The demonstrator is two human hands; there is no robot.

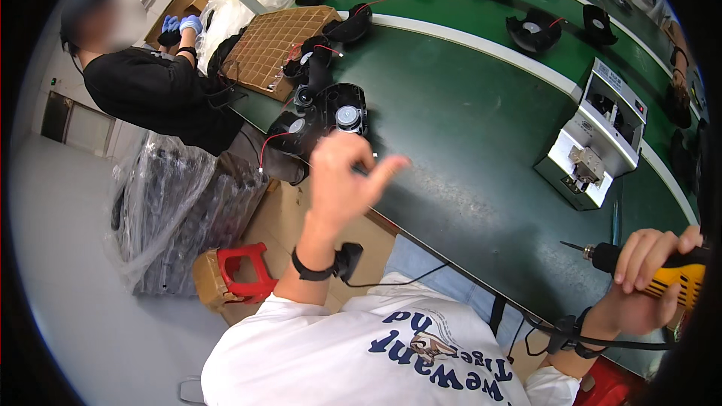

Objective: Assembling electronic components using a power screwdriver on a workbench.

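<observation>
My left hand (338, 180) is over the near edge of the green workbench, thumb spread away from the curled fingers and nothing visible in its grasp. Just beyond it lies a black speaker housing (347, 96) with a round silver speaker (348, 118); the fingertips overlap it in view, and I cannot tell whether they touch. More black housings with red wires, such as one (292, 129), lie beside it. At the right, my right hand (645, 271) is wrapped round a yellow and black electric screwdriver (681, 280), its thin bit pointing left over the bench.
A silver screw feeder (598, 135) stands on the bench (466, 105) at the right. A brown gridded cardboard tray (282, 49) sits at the far left end. Housings (534, 30) rest on the green conveyor behind. A gloved person (150, 75) stands left, near a red stool (247, 271).
</observation>
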